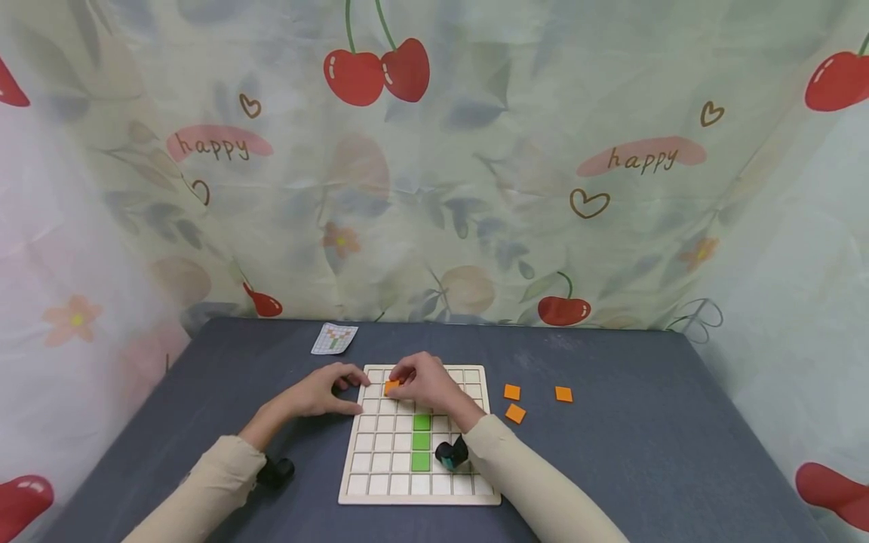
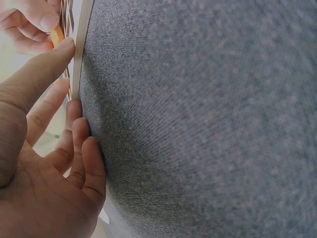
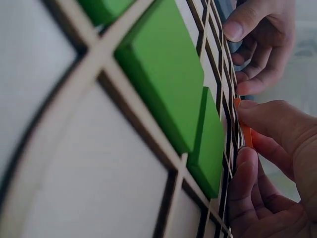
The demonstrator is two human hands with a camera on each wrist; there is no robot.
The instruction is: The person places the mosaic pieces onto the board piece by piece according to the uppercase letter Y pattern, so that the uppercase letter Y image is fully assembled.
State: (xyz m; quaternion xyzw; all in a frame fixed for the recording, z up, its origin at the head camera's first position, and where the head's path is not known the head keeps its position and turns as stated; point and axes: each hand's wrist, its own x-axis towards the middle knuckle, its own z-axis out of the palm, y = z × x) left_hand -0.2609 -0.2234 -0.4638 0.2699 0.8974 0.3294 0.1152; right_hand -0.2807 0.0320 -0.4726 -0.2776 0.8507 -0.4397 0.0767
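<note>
A pale wooden grid board (image 1: 400, 485) lies on the table in the head view. Green square tiles (image 1: 421, 441) fill a short column of its cells. My right hand (image 1: 432, 385) is over the upper left part of the board and pinches an orange square tile (image 1: 391, 387) between thumb and fingers. In the right wrist view that orange tile (image 3: 245, 130) is tilted against the grid. My left hand (image 1: 317, 392) touches the board's left edge with thumb and fingertips, its fingers loosely extended. The left wrist view shows the thumb on the board's rim (image 2: 78, 74).
Loose orange tiles (image 1: 512, 392) lie on the dark table (image 1: 631, 437) to the right of the board. A small paper card (image 1: 334, 339) printed with a coloured grid pattern lies behind the board at left. A patterned curtain (image 1: 434, 188) encloses the table's back and sides.
</note>
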